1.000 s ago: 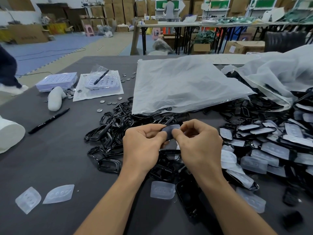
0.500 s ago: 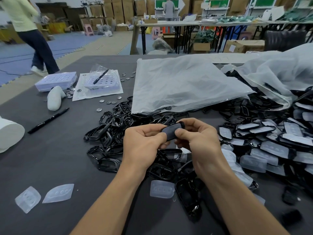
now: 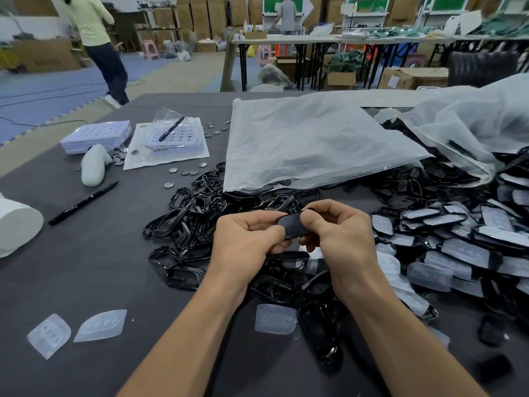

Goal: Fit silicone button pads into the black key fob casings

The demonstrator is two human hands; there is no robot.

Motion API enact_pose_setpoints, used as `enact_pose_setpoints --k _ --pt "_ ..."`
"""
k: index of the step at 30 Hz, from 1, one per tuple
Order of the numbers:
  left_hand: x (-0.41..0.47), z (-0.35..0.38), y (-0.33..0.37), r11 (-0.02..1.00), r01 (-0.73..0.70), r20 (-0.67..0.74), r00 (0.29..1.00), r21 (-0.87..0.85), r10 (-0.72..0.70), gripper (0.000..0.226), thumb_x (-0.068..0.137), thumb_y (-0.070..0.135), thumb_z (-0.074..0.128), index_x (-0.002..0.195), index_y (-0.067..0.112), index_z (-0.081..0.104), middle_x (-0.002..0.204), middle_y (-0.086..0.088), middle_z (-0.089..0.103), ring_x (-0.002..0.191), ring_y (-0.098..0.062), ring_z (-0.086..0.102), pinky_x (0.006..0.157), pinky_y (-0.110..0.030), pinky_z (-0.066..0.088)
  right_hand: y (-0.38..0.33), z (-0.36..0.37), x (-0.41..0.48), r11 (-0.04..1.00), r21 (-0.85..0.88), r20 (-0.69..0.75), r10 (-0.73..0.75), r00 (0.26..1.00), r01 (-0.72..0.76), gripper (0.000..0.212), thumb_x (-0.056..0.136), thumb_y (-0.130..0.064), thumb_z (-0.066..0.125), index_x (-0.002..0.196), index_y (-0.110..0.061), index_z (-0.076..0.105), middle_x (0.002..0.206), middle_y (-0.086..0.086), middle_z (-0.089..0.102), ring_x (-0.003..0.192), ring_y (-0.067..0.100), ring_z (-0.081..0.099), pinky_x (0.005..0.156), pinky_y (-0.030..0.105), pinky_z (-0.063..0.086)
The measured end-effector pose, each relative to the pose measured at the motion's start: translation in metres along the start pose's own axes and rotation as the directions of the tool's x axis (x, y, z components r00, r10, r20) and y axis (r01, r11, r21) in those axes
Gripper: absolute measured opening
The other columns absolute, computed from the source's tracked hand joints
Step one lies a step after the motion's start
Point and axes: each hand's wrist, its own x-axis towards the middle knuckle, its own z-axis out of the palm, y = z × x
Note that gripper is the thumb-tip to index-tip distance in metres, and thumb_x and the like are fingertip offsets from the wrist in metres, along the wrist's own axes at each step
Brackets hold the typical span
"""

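A black key fob casing is held above the table between both hands. My left hand pinches its left end and my right hand grips its right end, thumbs on top. Whether a pad sits inside it is hidden by my fingers. A heap of empty black casings lies just behind and under my hands. Casings with translucent silicone pads fitted are piled at the right. Loose silicone pads lie near me: one below my hands, two more at the front left.
A large clear plastic bag covers the table's middle back, another at the right. A black pen, coin cells, white trays and a white roll sit at the left. A person walks past the far left.
Both hands have turned the casing slightly and shifted their grip on it, staying in the same place. A person in a yellow top has walked in from the left behind the table.
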Motion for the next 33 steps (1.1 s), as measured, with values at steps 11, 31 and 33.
enact_pose_setpoints --k 11,31,33 --pt "0.003 0.000 -0.005 0.998 0.041 -0.093 0.995 0.053 -0.035 0.004 0.089 0.006 0.077 0.089 0.009 0.080 0.072 -0.013 0.077 0.059 -0.021 0.073 0.053 -0.023 0.056 0.002 -0.005 0.002 0.996 0.021 0.034 0.089 0.995 -0.090 0.029 0.094 -0.010 0.070 0.070 -0.025 0.078 0.071 0.003 0.071 0.053 0.017 0.065 0.052 0.027 0.054" --pt "-0.013 0.103 0.015 0.887 -0.116 0.157 0.986 0.447 0.050 0.021 0.076 0.036 0.072 0.070 0.056 0.074 0.082 0.028 0.076 0.079 0.014 0.068 0.081 -0.016 0.055 -0.096 -0.198 0.010 0.251 -0.968 0.023 0.067 0.997 0.006 0.033 0.075 -0.024 0.085 0.107 -0.032 0.079 0.086 -0.008 0.077 0.055 -0.004 0.056 0.051 0.006 0.036" --pt "-0.012 0.105 0.012 0.848 -0.128 0.175 0.984 0.515 0.043 0.022 0.079 0.034 0.070 0.071 0.054 0.073 0.091 0.022 0.078 0.068 0.017 0.064 0.065 -0.001 0.046 -0.097 -0.206 0.014 0.247 -0.969 0.028 0.095 0.995 0.004 0.039 0.074 -0.022 0.085 0.112 -0.032 0.078 0.066 -0.011 0.068 0.046 -0.005 0.055 0.047 0.008 0.036"
